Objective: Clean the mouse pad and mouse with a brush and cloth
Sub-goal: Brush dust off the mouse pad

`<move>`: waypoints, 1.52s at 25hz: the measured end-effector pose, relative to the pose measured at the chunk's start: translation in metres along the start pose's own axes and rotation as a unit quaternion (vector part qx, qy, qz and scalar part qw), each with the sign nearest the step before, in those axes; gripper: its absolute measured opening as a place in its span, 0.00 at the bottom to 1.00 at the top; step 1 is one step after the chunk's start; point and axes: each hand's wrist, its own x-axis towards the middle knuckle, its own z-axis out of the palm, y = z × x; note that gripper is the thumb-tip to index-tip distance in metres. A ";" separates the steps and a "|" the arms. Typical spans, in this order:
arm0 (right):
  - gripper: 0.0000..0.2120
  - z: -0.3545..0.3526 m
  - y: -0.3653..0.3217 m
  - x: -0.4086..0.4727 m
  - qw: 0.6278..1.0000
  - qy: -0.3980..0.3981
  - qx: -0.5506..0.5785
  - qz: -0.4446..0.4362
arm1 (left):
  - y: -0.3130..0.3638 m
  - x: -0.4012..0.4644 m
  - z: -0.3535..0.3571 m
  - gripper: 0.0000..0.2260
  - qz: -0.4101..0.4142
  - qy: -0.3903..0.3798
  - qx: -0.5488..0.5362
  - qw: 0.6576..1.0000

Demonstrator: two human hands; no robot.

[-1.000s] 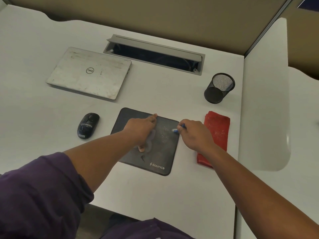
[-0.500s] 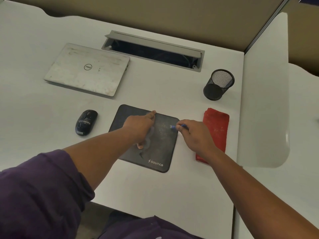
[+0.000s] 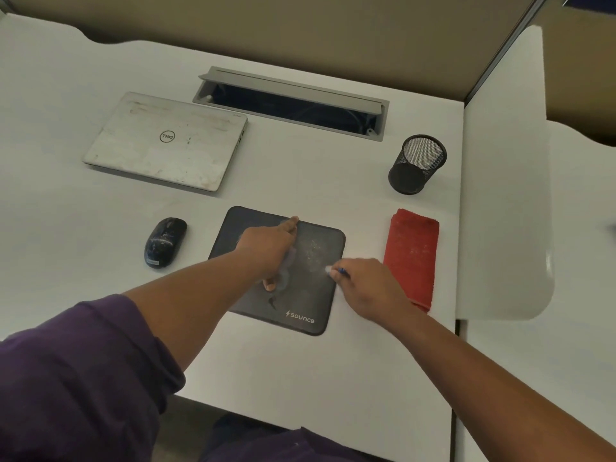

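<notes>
White desk [image 3: 300, 368] fills the view, walled by a tan partition behind and a white divider to the right. At its centre the right hand [image 3: 365, 288] has its fingers curled and pinched round a small blue-handled brush [image 3: 336, 271], whose pale bristle tip sits on the right part of the dark mouse pad [image 3: 300, 295], close to its right edge. The left hand [image 3: 266, 248] lies on the middle of the pad with its forefinger stretched toward the far edge and its thumb reaching back toward the person; it appears to press the pad flat, though whether the other fingers are straight or tucked under I cannot tell. Between the two hands a scatter of pale dust still shows on the pad's surface, so I judge the brushing of the pad to be under way and not finished. Just right of the pad, touching nothing on it, the folded red cloth [image 3: 413, 248] lies on the desk with the right wrist over its near corner; the wiping step seems not yet begun. Left of the pad, apart from it, the black mouse [image 3: 165, 241] rests on the desk, streaked with pale marks, so it looks uncleaned as well. Farther out, a closed silver laptop [image 3: 166, 141] lies at the back left, an open grey cable tray [image 3: 293, 101] is set into the desk behind, and a black mesh pen cup [image 3: 416, 165] stands at the back right.
</notes>
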 end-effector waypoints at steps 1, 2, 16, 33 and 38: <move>0.12 0.007 -0.002 -0.007 0.999 -0.034 0.005 -0.001 | 0.000 0.000 0.000 0.66 0.000 0.002 0.005 1.000; 0.10 0.011 -0.004 -0.013 0.998 -0.048 0.047 -0.006 | 0.000 0.000 0.000 0.67 -0.001 0.003 0.008 1.000; 0.14 0.024 -0.016 -0.019 0.998 -0.026 0.037 -0.043 | 0.001 -0.003 -0.001 0.66 -0.008 -0.002 -0.009 1.000; 0.10 -0.006 -0.006 0.007 0.988 0.085 0.126 -0.014 | 0.000 -0.002 -0.004 0.66 -0.001 0.004 -0.008 1.000; 0.09 -0.008 0.002 0.025 0.999 -0.014 -0.026 -0.023 | -0.001 0.000 -0.002 0.67 0.000 0.007 -0.009 1.000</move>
